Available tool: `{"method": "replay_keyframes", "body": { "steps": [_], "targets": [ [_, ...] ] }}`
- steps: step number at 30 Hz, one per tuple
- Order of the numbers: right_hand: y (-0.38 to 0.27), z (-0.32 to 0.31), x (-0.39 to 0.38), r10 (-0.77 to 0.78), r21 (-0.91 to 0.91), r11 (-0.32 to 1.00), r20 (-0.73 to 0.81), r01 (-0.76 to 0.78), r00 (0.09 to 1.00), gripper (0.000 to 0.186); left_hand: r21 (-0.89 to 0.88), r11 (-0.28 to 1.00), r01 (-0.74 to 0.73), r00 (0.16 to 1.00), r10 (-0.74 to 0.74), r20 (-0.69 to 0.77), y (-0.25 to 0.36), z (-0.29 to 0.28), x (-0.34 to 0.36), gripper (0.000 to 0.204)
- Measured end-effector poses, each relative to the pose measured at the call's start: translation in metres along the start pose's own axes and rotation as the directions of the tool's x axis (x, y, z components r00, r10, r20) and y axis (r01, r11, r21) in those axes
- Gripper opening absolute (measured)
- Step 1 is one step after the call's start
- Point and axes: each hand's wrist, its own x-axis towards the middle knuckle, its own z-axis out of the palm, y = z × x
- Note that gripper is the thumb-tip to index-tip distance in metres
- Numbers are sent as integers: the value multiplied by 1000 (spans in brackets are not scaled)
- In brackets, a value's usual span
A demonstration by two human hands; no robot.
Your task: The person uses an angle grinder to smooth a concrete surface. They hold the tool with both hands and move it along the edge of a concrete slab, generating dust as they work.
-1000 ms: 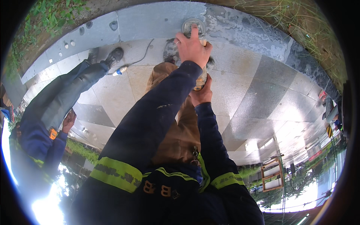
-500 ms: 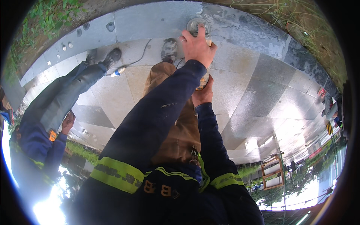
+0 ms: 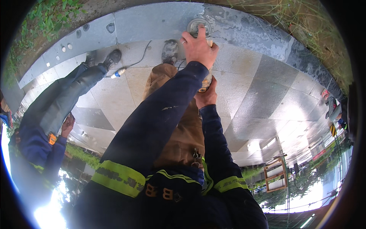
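An angle grinder with yellow-and-black parts (image 3: 206,84) is held between my hands, its round disc end (image 3: 193,26) against the grey stone curb (image 3: 152,23). My left hand (image 3: 199,50) is closed over the front of the tool, with one finger stretched forward over the disc end. Farther back, my right hand (image 3: 207,97) wraps round the rear of the body. Much of the grinder is hidden by my left hand and sleeve. Around the disc the stone looks wet and streaked with pale residue (image 3: 244,32).
At the left a person in grey trousers (image 3: 57,95) stands close by, a hand (image 3: 68,126) in front. A dark cable with a blue-and-white connector (image 3: 119,72) lies on the paving (image 3: 244,87) beside my boot (image 3: 169,51). Dry grass (image 3: 316,32) borders the curb; another person (image 3: 331,105) is far right.
The whole view has shifted slightly left. Both hands keep the same hold on the grinder, and its disc end has barely moved along the stone.
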Motion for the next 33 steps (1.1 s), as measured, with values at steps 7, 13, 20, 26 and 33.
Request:
{"method": "replay_keyframes", "body": {
  "steps": [7,13,20,26,33],
  "targets": [
    [-8,-3,12,20,-42,999,24,-19,1000,83,8,1000,-10,998,11,-67,-1,0,12,74],
    [-7,0,3,-24,-18,1000,31,25,999,84,-19,998,52,999,-52,-14,-3,-6,6,73],
    [-5,7,2,43,-44,998,38,-41,998,88,49,994,102,991,-106,85,-6,-9,9,73],
    [-10,12,2,-56,46,997,-38,57,998,89,49,995,-87,995,89,-44,-2,-8,13,73],
    [-11,11,5,27,34,999,10,-28,1000,89,-9,999,-32,999,32,2,-1,-10,16,74]
  ]
}}
